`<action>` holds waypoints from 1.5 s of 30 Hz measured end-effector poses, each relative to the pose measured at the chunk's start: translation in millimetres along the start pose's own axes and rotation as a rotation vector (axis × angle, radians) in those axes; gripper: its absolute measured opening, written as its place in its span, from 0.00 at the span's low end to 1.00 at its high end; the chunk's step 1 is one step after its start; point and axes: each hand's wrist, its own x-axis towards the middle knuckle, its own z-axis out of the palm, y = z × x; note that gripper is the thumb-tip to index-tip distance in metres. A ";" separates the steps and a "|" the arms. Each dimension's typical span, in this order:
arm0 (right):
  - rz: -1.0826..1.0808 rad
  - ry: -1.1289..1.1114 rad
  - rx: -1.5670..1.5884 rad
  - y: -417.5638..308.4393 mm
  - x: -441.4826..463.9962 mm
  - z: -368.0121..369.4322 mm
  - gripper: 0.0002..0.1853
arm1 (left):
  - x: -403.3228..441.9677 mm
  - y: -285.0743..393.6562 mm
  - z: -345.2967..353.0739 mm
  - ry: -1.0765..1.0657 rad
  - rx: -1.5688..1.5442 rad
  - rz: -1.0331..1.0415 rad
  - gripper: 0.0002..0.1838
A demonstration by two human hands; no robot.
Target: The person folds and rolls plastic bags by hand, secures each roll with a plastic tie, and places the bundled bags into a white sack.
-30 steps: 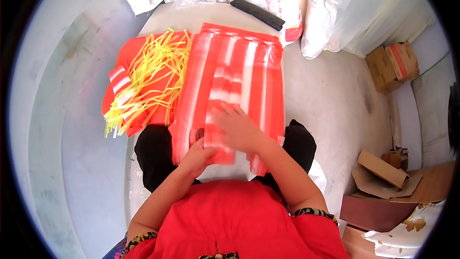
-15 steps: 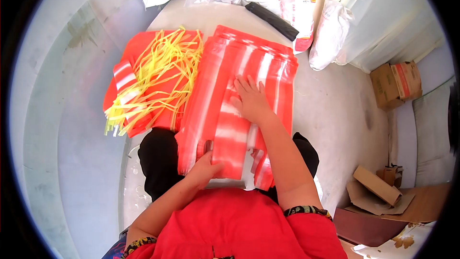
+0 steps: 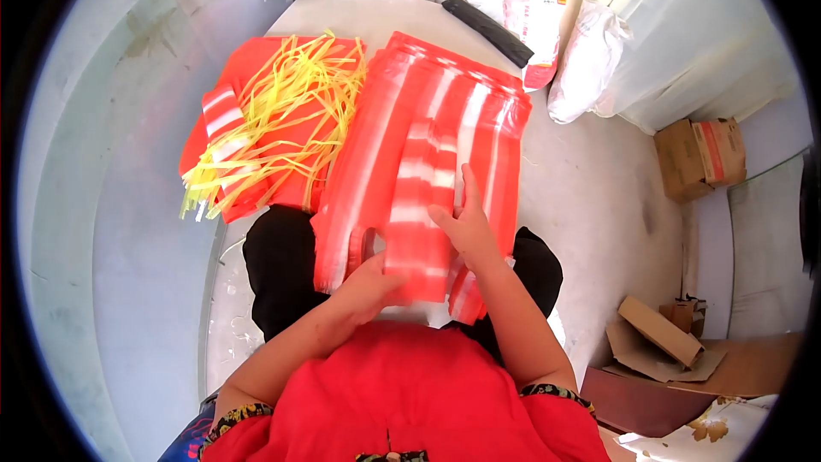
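Observation:
A stack of red and white striped plastic sheets lies across my lap and the surface in front of me. On top of it is a narrower folded striped strip. My left hand grips the lower left edge of this strip, near a gap in the sheets. At the strip's right side is my right hand, its thumb and fingers spread apart and holding nothing. To the left, yellow ribbons lie loose over a red pile.
A black rolled item and white bags are at the far side. Cardboard boxes stand at the right, with an open carton lower down. A pale wall runs along the left.
My right hand has drawn back toward me from the middle of the stack to the strip's right side. My left hand stays at the strip's lower left edge.

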 end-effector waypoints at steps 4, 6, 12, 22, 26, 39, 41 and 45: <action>-0.170 0.085 -0.181 17.2 10.6 8.5 0.58 | 16.0 -25.5 -3.1 -0.041 0.046 0.036 0.26; -0.162 0.089 -0.197 13.6 11.9 12.1 0.60 | 14.1 -26.2 0.1 -0.049 0.088 0.077 0.26; -0.020 -0.019 0.157 -24.7 -2.7 12.5 0.61 | 2.7 -18.8 -29.7 0.068 0.646 0.080 0.13; 0.047 0.009 0.291 -12.5 2.3 -3.6 0.58 | 19.6 54.3 -125.0 0.828 1.310 0.941 0.11; 0.066 0.009 0.276 -1.8 1.1 -8.3 0.59 | 49.3 63.1 -146.7 0.824 1.460 0.862 0.13; 0.180 0.071 0.603 -18.2 -11.3 -6.0 0.50 | 28.6 100.1 -108.0 0.670 0.889 0.491 0.15; 0.248 0.075 0.725 -41.1 -20.6 4.7 0.46 | 30.6 92.1 -101.1 0.528 0.628 0.615 0.15; 0.294 0.038 1.137 -19.0 -12.5 17.4 0.47 | 27.9 75.1 -55.5 0.201 0.315 0.333 0.18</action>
